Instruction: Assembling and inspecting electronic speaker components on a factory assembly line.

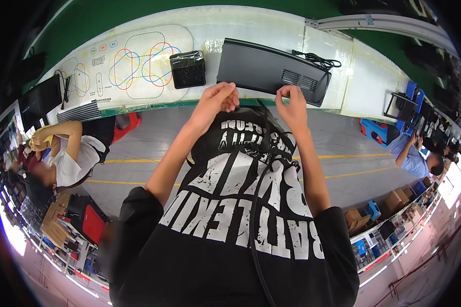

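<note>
A long dark grey casing [264,66] with slotted vents lies slantwise on the white bench in front of me. On its far right edge rests a coiled black cable [317,60]. My left hand [217,104] is closed, thumb against curled fingers, at the casing's near left corner. My right hand [293,106] is pinched closed over the near edge below the vents; I cannot tell whether it touches the casing. Whatever either hand holds, if anything, is too small or hidden to name. Left of the casing sits a square black open-topped box [188,70].
A printed mat [138,66] with coloured loops covers the bench's left part. Beyond it are a dark screen-like panel [42,101] and a ribbed grey piece [79,112]. One person in white [79,158] sits at left, another in blue [414,159] at right, near stools.
</note>
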A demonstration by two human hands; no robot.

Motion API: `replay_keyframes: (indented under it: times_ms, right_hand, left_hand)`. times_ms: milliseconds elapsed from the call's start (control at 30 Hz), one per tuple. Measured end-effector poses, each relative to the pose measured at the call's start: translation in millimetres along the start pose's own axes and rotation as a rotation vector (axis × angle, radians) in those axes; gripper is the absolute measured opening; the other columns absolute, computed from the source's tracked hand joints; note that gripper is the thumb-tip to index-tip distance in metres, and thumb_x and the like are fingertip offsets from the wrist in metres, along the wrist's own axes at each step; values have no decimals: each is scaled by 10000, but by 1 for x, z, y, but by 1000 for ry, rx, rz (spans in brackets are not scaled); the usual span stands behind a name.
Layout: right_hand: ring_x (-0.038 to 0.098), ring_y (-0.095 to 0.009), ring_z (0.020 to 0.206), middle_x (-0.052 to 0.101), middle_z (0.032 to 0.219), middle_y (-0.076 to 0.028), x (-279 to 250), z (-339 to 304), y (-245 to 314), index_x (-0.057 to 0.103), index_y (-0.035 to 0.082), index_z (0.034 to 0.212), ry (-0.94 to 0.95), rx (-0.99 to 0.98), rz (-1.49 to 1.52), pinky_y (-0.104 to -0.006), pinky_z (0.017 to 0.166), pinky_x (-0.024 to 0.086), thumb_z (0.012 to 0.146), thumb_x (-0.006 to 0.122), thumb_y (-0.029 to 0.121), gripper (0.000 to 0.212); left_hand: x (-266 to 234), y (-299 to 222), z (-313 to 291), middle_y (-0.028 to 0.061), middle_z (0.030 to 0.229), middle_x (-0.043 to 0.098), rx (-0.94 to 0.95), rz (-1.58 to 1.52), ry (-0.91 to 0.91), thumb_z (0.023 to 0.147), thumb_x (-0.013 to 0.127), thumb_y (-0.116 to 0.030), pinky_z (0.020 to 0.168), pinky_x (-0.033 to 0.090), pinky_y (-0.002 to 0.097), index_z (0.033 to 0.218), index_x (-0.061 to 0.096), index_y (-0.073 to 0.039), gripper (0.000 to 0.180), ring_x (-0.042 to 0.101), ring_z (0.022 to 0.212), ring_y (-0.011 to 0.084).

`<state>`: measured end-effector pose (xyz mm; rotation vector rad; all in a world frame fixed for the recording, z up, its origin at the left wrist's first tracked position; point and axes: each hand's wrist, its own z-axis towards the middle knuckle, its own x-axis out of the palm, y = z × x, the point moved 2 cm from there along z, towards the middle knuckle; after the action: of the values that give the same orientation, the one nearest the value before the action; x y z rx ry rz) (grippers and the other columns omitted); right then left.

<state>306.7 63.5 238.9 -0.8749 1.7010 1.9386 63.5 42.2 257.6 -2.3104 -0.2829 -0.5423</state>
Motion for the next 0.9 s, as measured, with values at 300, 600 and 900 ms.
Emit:
replay_keyframes:
  times_ms: [300,600,900]
  right_hand:
    - [559,-350,761,563,800,-157,21,4,4,483,9,853,74,-18,-309,-453,718,459,719,610,-72,201]
    - [559,-349,775,550,838,-171,8,30,-26,476,0,894,91,475,-166,-404,700,462,579,755,34,422]
    - [554,-130,751,604,862,-56,-25,4,-12,572,24,928,-94,262,127,-251,666,444,751,765,53,263]
  left_hand:
    - [-26,7,1,17,760,569,37,-18,-62,990,490,-243,638,403,236,879,573,-62,228,506,671,98]
    - [-81,42,26,31,793,603,110,27,-212,974,510,-214,648,427,241,935,597,-42,197,546,708,104]
    - [-79,89,115,48,1244,541,344,76,-346,1009,432,-283,1021,338,303,1295,508,-67,367,466,1198,169]
